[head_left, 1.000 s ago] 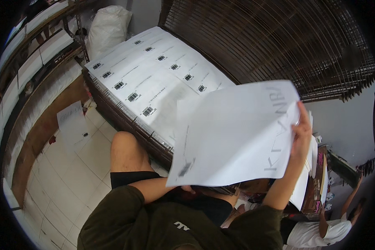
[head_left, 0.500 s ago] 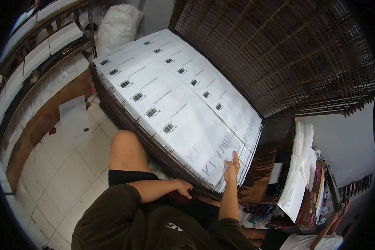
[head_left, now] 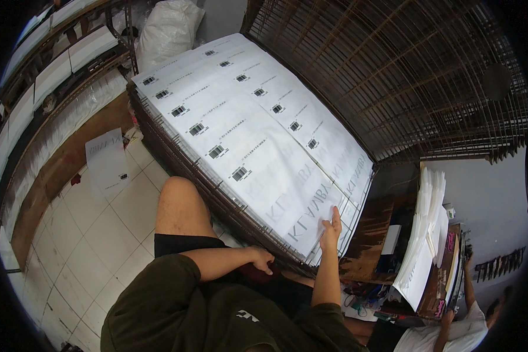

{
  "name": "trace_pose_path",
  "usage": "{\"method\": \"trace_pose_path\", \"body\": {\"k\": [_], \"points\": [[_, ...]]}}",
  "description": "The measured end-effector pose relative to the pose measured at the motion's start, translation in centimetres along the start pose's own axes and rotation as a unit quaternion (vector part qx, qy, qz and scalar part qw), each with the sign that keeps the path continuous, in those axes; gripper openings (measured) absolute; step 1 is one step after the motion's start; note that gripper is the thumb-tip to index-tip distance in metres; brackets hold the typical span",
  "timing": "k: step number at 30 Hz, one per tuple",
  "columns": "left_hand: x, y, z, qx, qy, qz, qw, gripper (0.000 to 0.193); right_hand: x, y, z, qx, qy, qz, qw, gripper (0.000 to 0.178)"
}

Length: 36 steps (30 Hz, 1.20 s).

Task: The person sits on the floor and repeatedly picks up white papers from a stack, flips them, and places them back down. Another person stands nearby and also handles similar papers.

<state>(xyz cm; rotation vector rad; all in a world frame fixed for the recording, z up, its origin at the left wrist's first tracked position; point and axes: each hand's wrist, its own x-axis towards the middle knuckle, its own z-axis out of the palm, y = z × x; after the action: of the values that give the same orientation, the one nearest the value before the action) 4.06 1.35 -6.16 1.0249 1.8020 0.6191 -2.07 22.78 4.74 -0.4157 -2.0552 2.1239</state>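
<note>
White printed sheets [head_left: 240,129], thin and possibly plastic, lie in overlapping rows on a wire rack [head_left: 217,202] in front of me. Each bears a dark block mark, and large grey lettering shows toward the near end. At the near right corner, my right hand [head_left: 331,232] is closed on the edge of a sheet, its index finger stretched along the surface. My left hand [head_left: 260,260] is beside the rack's near edge, above my lap, with the fingers curled. Whatever it holds is hidden; something dark red shows just beneath it.
Raised wire racks [head_left: 405,76] lean up at the far right. Shelves [head_left: 70,79] with white stacks line the left. A loose printed sheet [head_left: 107,161] lies on the tiled floor [head_left: 94,234]. More white sheets [head_left: 422,246] stand at right, near another person [head_left: 452,331].
The view has shifted slightly. My right hand stays at the sheet's corner, and my left hand keeps its place by the rack. The other person's arm at the right has moved.
</note>
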Motion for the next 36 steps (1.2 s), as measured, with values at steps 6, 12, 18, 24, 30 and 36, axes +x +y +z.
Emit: {"method": "trace_pose_path", "body": {"k": [6, 12, 18, 24, 30, 36], "points": [[0.3, -0.2, 0.1, -0.005, -0.007, 0.001, 1.000, 0.072, -0.3, -0.1, -0.3, -0.062, 0.099, 0.010, 0.993, 0.069], [-0.4, -0.1, -0.2, 0.003, 0.006, 0.014, 1.000, 0.073, -2.6, 0.0, -3.8, -0.325, 0.175, -0.105, 0.923, 0.053], [-1.2, 0.4, -0.7, 0.003, 0.005, 0.017, 1.000, 0.074, -7.8, -0.6, -6.1, -0.445, 0.237, -0.226, 0.834, 0.034], [-1.3, 1.0, -0.9, 0.000, 0.005, -0.003, 1.000, 0.071, -11.8, -0.7, -1.7, -0.540, 0.112, -0.212, 0.807, 0.034], [-1.3, 0.9, -1.2, -0.012, -0.001, 0.005, 1.000, 0.071, -10.2, 1.3, -0.1, -0.487, 0.180, -0.095, 0.849, 0.032], [-2.0, 2.0, -2.0, -0.018, -0.024, -0.016, 0.999, 0.072, -9.5, 1.2, 0.7, -0.483, 0.211, -0.053, 0.848, 0.024]]}}
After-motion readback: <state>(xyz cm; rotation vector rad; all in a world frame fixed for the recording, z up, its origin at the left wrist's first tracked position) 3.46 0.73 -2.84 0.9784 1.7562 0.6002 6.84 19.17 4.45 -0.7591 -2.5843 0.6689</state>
